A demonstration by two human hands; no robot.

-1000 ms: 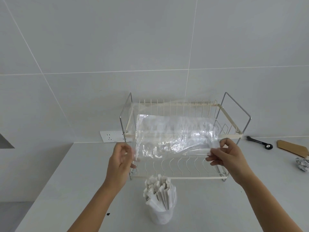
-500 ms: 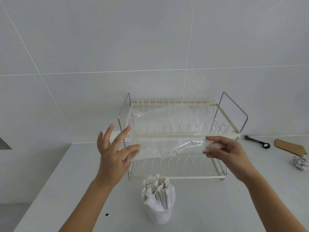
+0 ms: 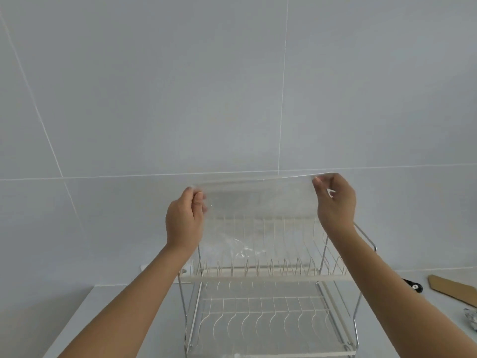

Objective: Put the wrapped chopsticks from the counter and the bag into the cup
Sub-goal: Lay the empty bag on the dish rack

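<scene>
Holding a clear plastic bag up in front of a pale tiled wall, a person used both bare hands, arms reaching in from the bottom of the view. Left hand pinched the bag's upper left corner btwn thumb and fingers, closed on the plastic. Right hand pinched the upper right corner the same way, fingers curled in, and sat a bit higher than the left. The bag was stretched flat and taut, long axis running left to right w/ a slight rise toward the right; its top edge was a thin bright line from one hand to the other. The rest hung down as a see-through sheet w/ crinkles near its lower middle. Couldn't tell which edge was the opening, or whether anything was inside.

Behind and below the bag stood a two-tier wire dish rack on a pale counter, back against the wall; the bag's lower part overlapped the rack's upper tier in view. Toward the counter's right edge lay a brown cardboard piece, a small black item just left of it, and a shiny crumpled lump nearer the front.
</scene>
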